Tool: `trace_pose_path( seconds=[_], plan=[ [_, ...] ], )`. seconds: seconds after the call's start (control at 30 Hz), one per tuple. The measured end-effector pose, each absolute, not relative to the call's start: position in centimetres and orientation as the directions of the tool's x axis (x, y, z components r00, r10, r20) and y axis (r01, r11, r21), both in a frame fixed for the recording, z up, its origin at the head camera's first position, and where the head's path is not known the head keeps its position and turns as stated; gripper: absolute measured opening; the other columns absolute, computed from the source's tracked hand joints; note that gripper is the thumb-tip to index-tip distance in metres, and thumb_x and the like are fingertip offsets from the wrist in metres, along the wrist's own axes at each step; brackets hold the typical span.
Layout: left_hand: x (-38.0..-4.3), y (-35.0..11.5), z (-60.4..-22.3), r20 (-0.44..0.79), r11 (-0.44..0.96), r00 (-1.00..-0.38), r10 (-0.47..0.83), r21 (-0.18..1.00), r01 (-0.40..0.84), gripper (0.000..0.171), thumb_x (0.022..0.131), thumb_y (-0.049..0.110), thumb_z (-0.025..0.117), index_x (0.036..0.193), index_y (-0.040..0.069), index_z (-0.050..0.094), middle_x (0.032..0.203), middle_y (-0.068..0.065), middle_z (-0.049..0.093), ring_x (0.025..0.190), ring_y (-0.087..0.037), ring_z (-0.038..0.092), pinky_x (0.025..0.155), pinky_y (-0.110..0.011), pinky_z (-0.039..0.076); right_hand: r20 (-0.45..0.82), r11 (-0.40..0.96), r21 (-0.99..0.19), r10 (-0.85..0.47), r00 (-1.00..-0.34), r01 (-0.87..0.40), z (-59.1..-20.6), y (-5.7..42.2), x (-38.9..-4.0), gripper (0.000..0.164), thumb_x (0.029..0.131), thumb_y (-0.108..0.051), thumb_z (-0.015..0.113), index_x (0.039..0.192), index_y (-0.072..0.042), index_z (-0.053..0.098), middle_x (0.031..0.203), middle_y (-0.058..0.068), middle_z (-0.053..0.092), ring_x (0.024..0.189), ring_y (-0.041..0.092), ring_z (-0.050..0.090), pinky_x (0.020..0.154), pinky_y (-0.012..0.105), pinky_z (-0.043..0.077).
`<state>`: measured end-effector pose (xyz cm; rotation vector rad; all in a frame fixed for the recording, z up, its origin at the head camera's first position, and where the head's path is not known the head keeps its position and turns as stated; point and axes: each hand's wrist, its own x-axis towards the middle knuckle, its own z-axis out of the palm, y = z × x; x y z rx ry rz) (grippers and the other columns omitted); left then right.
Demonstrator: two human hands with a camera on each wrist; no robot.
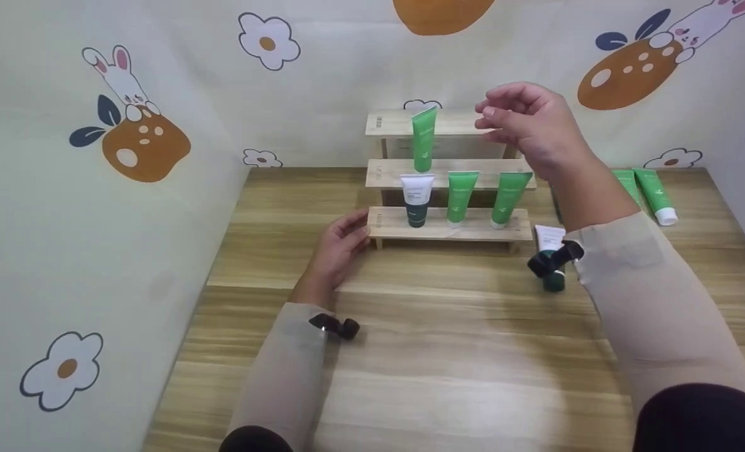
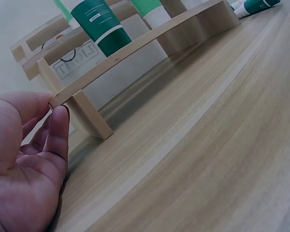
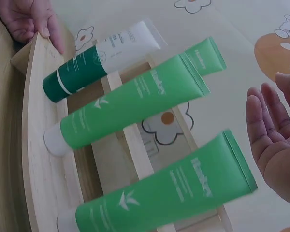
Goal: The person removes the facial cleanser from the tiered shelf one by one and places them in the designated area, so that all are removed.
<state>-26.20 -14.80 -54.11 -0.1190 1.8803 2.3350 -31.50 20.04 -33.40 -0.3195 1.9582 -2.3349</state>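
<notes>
A three-step wooden display rack (image 1: 438, 216) stands against the back wall. My left hand (image 1: 340, 245) pinches the left end of its lowest step; in the left wrist view the thumb and a finger (image 2: 59, 128) meet at the board's corner. On that step stand a white-and-dark-green tube (image 1: 417, 198), a green tube (image 1: 460, 198) and another green tube (image 1: 509, 199). One more green tube (image 1: 423, 141) stands on the middle step. My right hand (image 1: 532, 122) is raised above the rack's right side, fingers loosely bent, holding nothing.
On the table right of the rack lies a white-and-dark-green tube (image 1: 549, 237), partly behind the right wrist camera (image 1: 554, 258). Further right lie green tubes (image 1: 655, 191), some partly hidden by my right forearm. Patterned walls (image 1: 178, 94) enclose the wooden table (image 1: 410, 345).
</notes>
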Motion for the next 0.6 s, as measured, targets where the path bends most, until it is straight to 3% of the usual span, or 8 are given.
trace_pose_path(
  seconds=[0.37, 0.6],
  plan=[
    [-26.1, -14.8, -54.2, -0.136, -0.243, -0.988, 0.068, 0.959, -0.149, 0.044, 0.102, -0.002, 0.065, 0.146, 0.003, 0.061, 0.141, -0.010, 0.064, 0.108, -0.013, 0.064, 0.087, -0.022, 0.059, 0.036, -0.058, -0.998, -0.205, -0.978, -0.025, -33.0, 16.6, -33.7, 0.035, 0.091, -0.015, 0.086, 0.124, -0.010, 0.073, 0.120, 0.008, 0.075, 0.103, 0.023, 0.075, 0.085, 0.029, 0.066],
    [-26.2, -14.6, -54.2, -0.120, -0.270, -0.991, 0.062, 0.954, -0.132, 0.045, 0.102, -0.005, 0.063, 0.147, -0.001, 0.059, 0.138, -0.009, 0.066, 0.101, -0.011, 0.064, 0.083, -0.021, 0.058, 0.030, 0.081, -0.995, -0.238, -0.971, -0.051, -32.9, 15.0, -34.6, 0.035, 0.095, -0.012, 0.081, 0.129, -0.011, 0.071, 0.126, 0.003, 0.074, 0.115, 0.020, 0.072, 0.090, 0.026, 0.064]
  ],
)
